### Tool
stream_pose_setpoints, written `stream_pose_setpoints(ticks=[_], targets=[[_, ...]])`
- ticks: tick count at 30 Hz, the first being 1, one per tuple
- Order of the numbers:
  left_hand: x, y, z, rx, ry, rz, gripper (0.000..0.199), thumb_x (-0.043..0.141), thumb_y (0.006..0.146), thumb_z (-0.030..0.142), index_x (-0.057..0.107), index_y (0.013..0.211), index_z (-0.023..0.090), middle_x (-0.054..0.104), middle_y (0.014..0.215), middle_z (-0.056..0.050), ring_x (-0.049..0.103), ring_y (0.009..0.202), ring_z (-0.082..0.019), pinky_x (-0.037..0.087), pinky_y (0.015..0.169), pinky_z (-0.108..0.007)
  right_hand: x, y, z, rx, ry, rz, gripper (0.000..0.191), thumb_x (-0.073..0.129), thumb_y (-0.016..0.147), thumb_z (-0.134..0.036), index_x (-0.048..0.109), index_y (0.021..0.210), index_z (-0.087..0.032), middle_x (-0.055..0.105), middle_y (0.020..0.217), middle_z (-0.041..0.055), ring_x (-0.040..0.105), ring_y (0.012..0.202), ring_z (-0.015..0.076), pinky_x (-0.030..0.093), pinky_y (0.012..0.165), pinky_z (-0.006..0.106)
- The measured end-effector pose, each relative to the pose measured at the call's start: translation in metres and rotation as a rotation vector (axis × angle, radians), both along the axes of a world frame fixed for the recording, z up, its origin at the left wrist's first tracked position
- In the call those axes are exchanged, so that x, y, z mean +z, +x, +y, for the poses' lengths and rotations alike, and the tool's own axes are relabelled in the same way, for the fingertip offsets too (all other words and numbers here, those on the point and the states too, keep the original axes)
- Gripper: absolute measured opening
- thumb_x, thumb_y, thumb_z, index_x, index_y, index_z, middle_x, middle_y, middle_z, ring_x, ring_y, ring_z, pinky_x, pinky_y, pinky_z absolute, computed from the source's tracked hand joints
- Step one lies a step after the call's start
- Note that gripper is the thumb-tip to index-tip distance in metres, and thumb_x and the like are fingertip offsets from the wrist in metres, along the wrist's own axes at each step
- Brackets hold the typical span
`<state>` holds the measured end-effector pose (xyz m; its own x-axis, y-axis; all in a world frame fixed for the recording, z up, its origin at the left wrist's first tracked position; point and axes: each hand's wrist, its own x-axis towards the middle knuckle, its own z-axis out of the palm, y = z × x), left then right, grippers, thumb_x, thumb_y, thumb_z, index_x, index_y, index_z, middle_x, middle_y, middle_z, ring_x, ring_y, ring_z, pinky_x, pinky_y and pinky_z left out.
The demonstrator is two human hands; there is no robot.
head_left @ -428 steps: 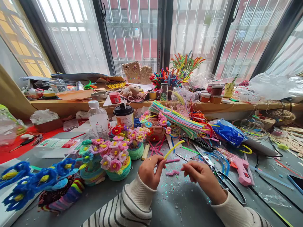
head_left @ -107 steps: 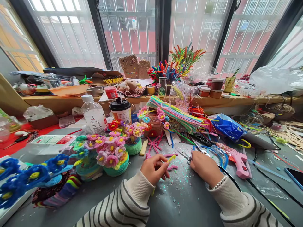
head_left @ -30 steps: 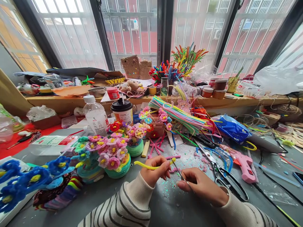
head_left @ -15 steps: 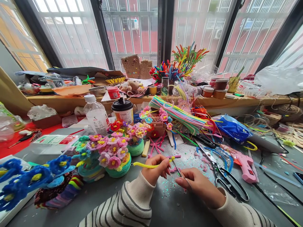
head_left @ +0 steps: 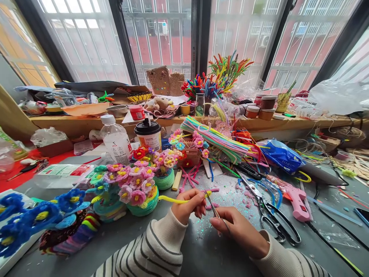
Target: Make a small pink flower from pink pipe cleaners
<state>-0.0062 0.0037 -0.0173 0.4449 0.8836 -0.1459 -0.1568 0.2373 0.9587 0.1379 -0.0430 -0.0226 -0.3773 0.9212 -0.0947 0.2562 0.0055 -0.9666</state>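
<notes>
My left hand [head_left: 188,206] pinches a yellow pipe cleaner [head_left: 174,201] close to its right end; the rest runs out leftward toward the flower pots. In my right hand [head_left: 238,227] is a slim metal tool that looks like small scissors [head_left: 213,209], its blades slightly apart and its tips at the short yellow end beyond my left fingers. My fingers partly hide its handles. Just behind my hands lie pink pipe cleaner pieces [head_left: 192,177] and pink fluff with glitter on the grey table [head_left: 201,250].
Pipe cleaner flowers in pots [head_left: 138,188] crowd the left. Large scissors [head_left: 266,215] and a pink glue gun [head_left: 298,200] lie on the right. Behind are a bundle of pipe cleaners [head_left: 213,136], a lidded cup [head_left: 148,134] and a water bottle [head_left: 115,140].
The scissors' blades have parted a little at the yellow end, and my right hand has shifted slightly left. My left hand keeps its pinch. The whole view has moved slightly.
</notes>
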Motion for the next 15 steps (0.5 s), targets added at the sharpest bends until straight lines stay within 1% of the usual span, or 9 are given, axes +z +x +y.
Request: stream_pose_setpoints(ticks=[4,8,10,13,15], targets=[[0.002,0.000,0.000,-0.002,0.035,0.025,0.032,0.058,0.053,0.044,0.048,0.047,0.013,0.046,0.032,0.004,0.039,0.029,-0.004,0.025,0.033,-0.017,0.003,-0.001,-0.001,-0.002,-0.009,0.010,0.045,0.044,0.064,-0.057,0.033,0.049,-0.016,0.031,0.048,-0.0057,0.027,0.046,0.0060,0.020,0.042,0.020],[0.004,0.001,-0.003,0.007,0.047,0.023,0.030,0.056,0.056,0.041,0.048,0.048,0.013,0.046,0.034,0.004,0.038,0.030,-0.003,0.025,0.034,-0.016,0.001,-0.002,0.000,-0.031,-0.039,0.078,0.045,0.048,0.061,-0.056,0.033,0.046,-0.017,0.034,0.044,-0.0059,0.029,0.044,0.0055,0.021,0.041,0.019],[0.004,0.001,-0.003,0.006,0.046,0.024,0.030,0.056,0.057,0.041,0.046,0.048,0.014,0.045,0.032,0.005,0.035,0.027,-0.003,0.023,0.032,-0.017,-0.002,-0.002,0.001,-0.038,-0.083,0.125,0.045,0.051,0.059,-0.055,0.034,0.045,-0.016,0.033,0.043,-0.0064,0.028,0.041,0.0046,0.019,0.040,0.019],[0.003,0.002,-0.004,0.052,0.042,0.008,0.028,0.053,0.061,0.039,0.045,0.049,0.015,0.039,0.027,0.008,0.027,0.023,-0.001,0.016,0.029,-0.016,-0.008,-0.004,0.002,-0.054,-0.143,0.189,0.043,0.051,0.060,-0.054,0.036,0.045,-0.016,0.032,0.041,-0.0072,0.024,0.038,0.0032,0.014,0.038,0.020],[0.001,0.002,-0.003,0.073,0.039,-0.014,0.026,0.052,0.062,0.038,0.045,0.050,0.015,0.035,0.025,0.010,0.023,0.022,-0.001,0.013,0.029,-0.016,-0.011,-0.006,0.003,-0.067,-0.169,0.214,0.042,0.051,0.061,-0.052,0.037,0.046,-0.015,0.034,0.041,-0.0068,0.024,0.037,0.0029,0.014,0.037,0.020]])
